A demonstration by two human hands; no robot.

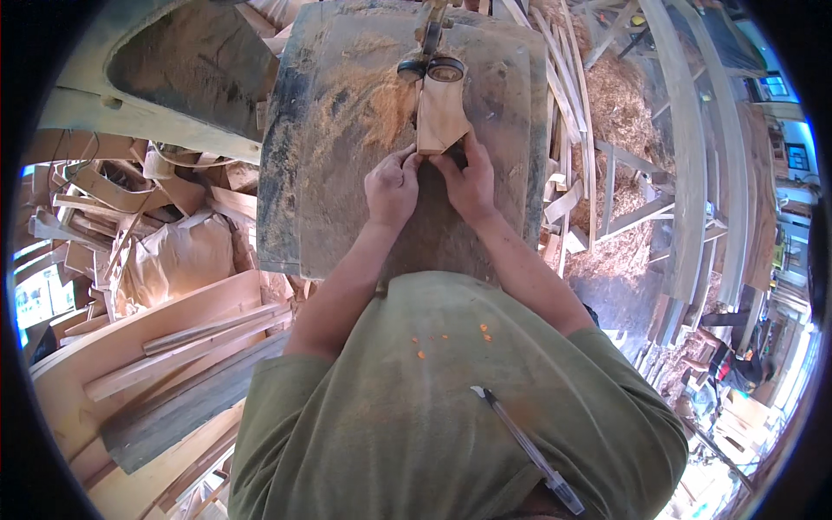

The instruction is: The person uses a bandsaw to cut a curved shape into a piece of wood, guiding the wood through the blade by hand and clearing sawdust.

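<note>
A pale wooden block with a curved right edge lies on the sawdust-covered table of what looks like a bandsaw. Its far end reaches under the saw's round guide wheels; the blade itself I cannot make out. My left hand is closed at the block's near left corner, fingers curled against it. My right hand grips the near right corner, thumb at the near end and fingers along the right side. A dark line crosses the block near its right corner.
Sawdust lies left of the block. The saw's large frame stands at the far left. Wood offcuts and a pale sack are piled on the left. Long wooden strips and shavings lie on the right. Another person is at the far right.
</note>
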